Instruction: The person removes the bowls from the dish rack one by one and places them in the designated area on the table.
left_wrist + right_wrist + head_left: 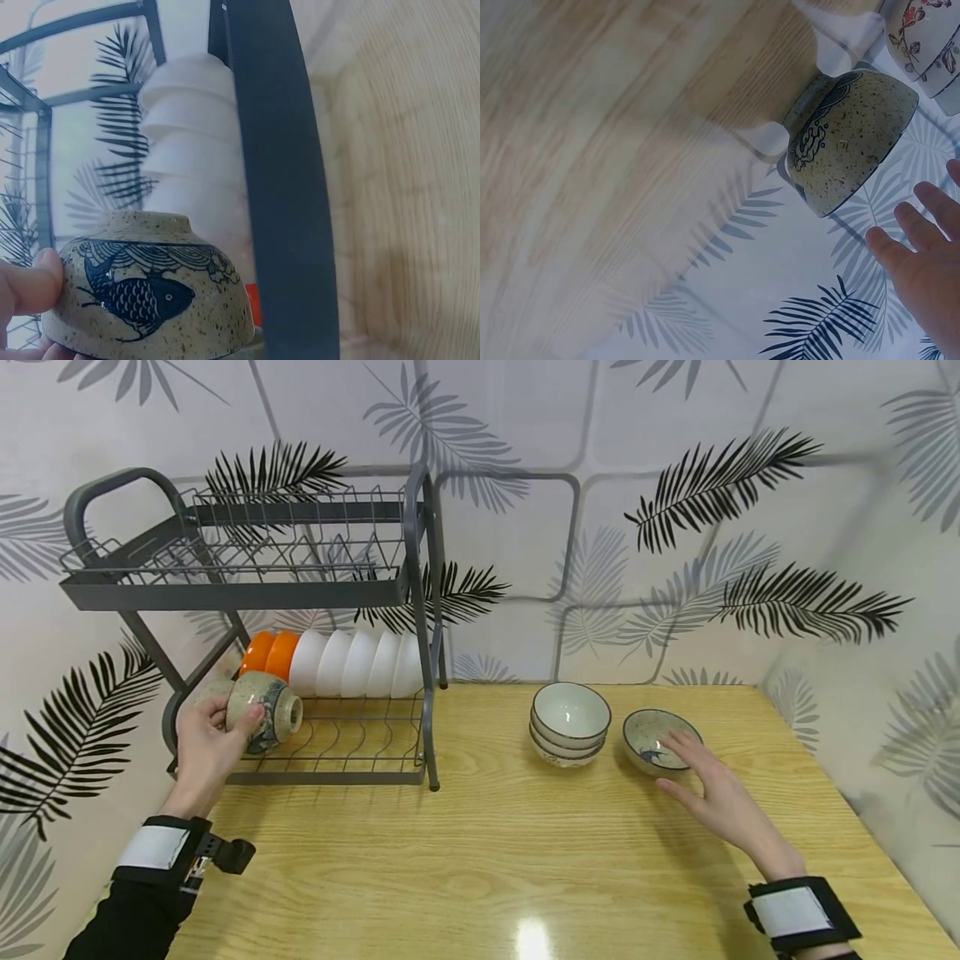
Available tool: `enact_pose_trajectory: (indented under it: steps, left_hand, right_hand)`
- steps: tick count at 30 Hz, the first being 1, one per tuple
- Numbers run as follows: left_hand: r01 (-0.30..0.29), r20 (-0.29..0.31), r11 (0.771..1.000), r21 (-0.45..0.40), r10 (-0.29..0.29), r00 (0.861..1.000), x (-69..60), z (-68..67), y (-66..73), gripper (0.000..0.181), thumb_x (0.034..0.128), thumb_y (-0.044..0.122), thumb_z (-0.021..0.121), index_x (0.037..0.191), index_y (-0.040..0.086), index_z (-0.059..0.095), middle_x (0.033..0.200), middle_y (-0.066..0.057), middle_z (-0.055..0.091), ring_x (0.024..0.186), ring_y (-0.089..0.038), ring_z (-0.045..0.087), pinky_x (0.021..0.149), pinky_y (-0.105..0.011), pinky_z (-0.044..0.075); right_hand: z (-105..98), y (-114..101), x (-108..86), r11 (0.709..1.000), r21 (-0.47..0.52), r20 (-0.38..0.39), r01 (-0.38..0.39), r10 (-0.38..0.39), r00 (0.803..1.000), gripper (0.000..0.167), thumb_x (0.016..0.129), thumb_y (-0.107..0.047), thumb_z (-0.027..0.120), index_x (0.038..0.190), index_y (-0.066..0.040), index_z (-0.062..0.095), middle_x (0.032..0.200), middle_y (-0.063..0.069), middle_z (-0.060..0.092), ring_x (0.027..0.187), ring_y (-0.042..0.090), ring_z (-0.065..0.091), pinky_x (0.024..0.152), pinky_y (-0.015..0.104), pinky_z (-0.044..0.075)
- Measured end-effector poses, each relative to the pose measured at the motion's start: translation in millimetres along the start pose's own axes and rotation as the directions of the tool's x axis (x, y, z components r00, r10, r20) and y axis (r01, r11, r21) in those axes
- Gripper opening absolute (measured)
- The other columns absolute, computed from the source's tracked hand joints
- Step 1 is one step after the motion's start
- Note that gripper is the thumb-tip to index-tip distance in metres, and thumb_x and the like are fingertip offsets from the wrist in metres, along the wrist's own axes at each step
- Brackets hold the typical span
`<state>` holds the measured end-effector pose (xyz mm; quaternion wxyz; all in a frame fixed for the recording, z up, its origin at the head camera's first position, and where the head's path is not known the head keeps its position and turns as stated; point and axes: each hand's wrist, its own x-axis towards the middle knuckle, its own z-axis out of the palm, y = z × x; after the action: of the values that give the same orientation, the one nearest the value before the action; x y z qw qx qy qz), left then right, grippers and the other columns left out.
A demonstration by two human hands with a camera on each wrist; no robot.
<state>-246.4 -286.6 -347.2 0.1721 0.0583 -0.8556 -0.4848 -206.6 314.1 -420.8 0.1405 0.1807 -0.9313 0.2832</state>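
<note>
My left hand (pixel 206 739) grips a speckled bowl (pixel 258 710) with a blue fish pattern, tilted on its side at the left end of the rack's lower shelf. Another speckled bowl (pixel 213 692) stands just behind it, partly hidden by the hand. In the left wrist view the thumb and fingers of the hand (pixel 26 300) hold the patterned bowl (pixel 150 292) at its side. My right hand (pixel 723 797), fingers extended, is over the near right edge of a speckled bowl (pixel 651 735) on the table. In the right wrist view a gap separates the hand (pixel 930 262) from that bowl (pixel 855 135).
Orange bowls (pixel 270 653) and several white bowls (pixel 360 664) stand in a row on the lower shelf of the dark metal rack (pixel 322 777). A stack of white bowls with dark rims (pixel 572 718) sits on the wooden table (pixel 480 852) between the rack and the right-hand bowl.
</note>
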Motion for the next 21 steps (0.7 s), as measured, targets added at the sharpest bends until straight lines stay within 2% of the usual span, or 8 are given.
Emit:
enact_pose_trajectory:
  steps: [2, 4, 7, 10, 14, 16, 19, 21]
  left_hand:
    - [0.004, -0.009, 1.000, -0.014, -0.004, 1.000, -2.8, -0.8, 3.3, 0.048, 0.1024, 0.024, 0.057, 0.134, -0.011, 0.050, 0.121, -0.021, 0.065, 0.081, 0.016, 0.053, 0.066, -0.006, 0.049]
    - [0.010, -0.012, 0.999, -0.032, -0.010, 1.000, -6.5, -2.0, 6.9, 0.048, 0.1020, 0.024, 0.058, 0.135, -0.010, 0.049, 0.108, -0.002, 0.068, 0.080, 0.015, 0.055, 0.066, -0.007, 0.050]
    - [-0.005, -0.005, 0.998, -0.070, 0.005, 1.000, -13.0, -2.7, 12.8, 0.048, 0.1010, 0.022, 0.060, 0.134, -0.010, 0.049, 0.091, 0.027, 0.059, 0.080, 0.015, 0.057, 0.067, -0.007, 0.051]
    - [-0.037, 0.019, 0.995, -0.094, 0.039, 0.999, -20.8, -1.7, 18.3, 0.047, 0.1007, 0.020, 0.061, 0.134, -0.011, 0.048, 0.086, 0.037, 0.053, 0.082, 0.016, 0.058, 0.067, -0.007, 0.051]
    - [-0.072, 0.055, 0.993, -0.092, 0.077, 0.995, -31.2, 1.1, 26.9, 0.045, 0.1009, 0.020, 0.061, 0.133, -0.009, 0.048, 0.089, 0.038, 0.054, 0.083, 0.015, 0.059, 0.067, -0.009, 0.052]
    - [-0.098, 0.055, 0.992, -0.079, 0.103, 0.993, -35.0, 3.7, 30.8, 0.044, 0.0999, 0.018, 0.063, 0.132, -0.008, 0.050, 0.090, 0.038, 0.054, 0.083, 0.014, 0.059, 0.067, -0.010, 0.052]
    - [-0.161, 0.046, 0.986, -0.051, 0.164, 0.985, -39.5, 8.7, 36.1, 0.039, 0.0983, 0.012, 0.065, 0.129, -0.008, 0.053, 0.099, 0.015, 0.068, 0.081, 0.013, 0.059, 0.066, -0.009, 0.053]
    - [-0.216, 0.033, 0.976, -0.033, 0.217, 0.976, -42.4, 12.7, 38.8, 0.034, 0.0965, 0.008, 0.066, 0.125, -0.009, 0.055, 0.104, -0.003, 0.070, 0.080, 0.013, 0.058, 0.065, -0.009, 0.052]
  right_hand:
    - [-1.0, -0.4, -0.7, 1.000, 0.003, -0.004, -0.003, 0.003, 1.000, 0.060, 0.093, -0.018, 0.072, 0.144, 0.001, 0.049, 0.153, 0.035, 0.038, 0.141, 0.059, 0.032, 0.105, 0.075, 0.033]
    - [-2.1, -1.3, -1.4, 1.000, 0.007, -0.008, -0.005, 0.005, 1.000, 0.060, 0.092, -0.018, 0.072, 0.145, 0.000, 0.049, 0.153, 0.034, 0.038, 0.141, 0.059, 0.032, 0.105, 0.075, 0.033]
    - [-4.0, -2.5, -2.3, 1.000, 0.013, -0.008, -0.009, 0.010, 1.000, 0.061, 0.093, -0.019, 0.072, 0.146, -0.002, 0.049, 0.154, 0.033, 0.038, 0.142, 0.058, 0.032, 0.104, 0.076, 0.033]
    - [-5.4, -4.7, -2.5, 1.000, 0.015, -0.006, -0.009, 0.009, 1.000, 0.061, 0.093, -0.019, 0.072, 0.147, -0.003, 0.048, 0.155, 0.033, 0.037, 0.142, 0.058, 0.032, 0.104, 0.076, 0.033]
    - [-6.5, -9.4, -2.2, 1.000, 0.023, -0.009, 0.004, -0.004, 1.000, 0.061, 0.093, -0.019, 0.072, 0.147, -0.002, 0.048, 0.155, 0.032, 0.037, 0.140, 0.059, 0.033, 0.103, 0.076, 0.034]
    - [-6.9, -11.7, -1.7, 0.999, 0.030, -0.016, 0.017, -0.016, 1.000, 0.061, 0.093, -0.019, 0.072, 0.147, -0.003, 0.047, 0.155, 0.032, 0.037, 0.139, 0.059, 0.034, 0.101, 0.076, 0.035]
    - [-8.2, -16.1, -0.7, 0.999, 0.041, -0.030, 0.035, -0.034, 0.999, 0.062, 0.093, -0.018, 0.072, 0.148, -0.006, 0.048, 0.155, 0.031, 0.038, 0.137, 0.059, 0.037, 0.100, 0.076, 0.037]
    - [-9.5, -20.4, -0.2, 0.998, 0.050, -0.037, 0.046, -0.045, 0.998, 0.062, 0.093, -0.016, 0.072, 0.149, -0.009, 0.047, 0.156, 0.029, 0.038, 0.137, 0.058, 0.038, 0.100, 0.075, 0.038]
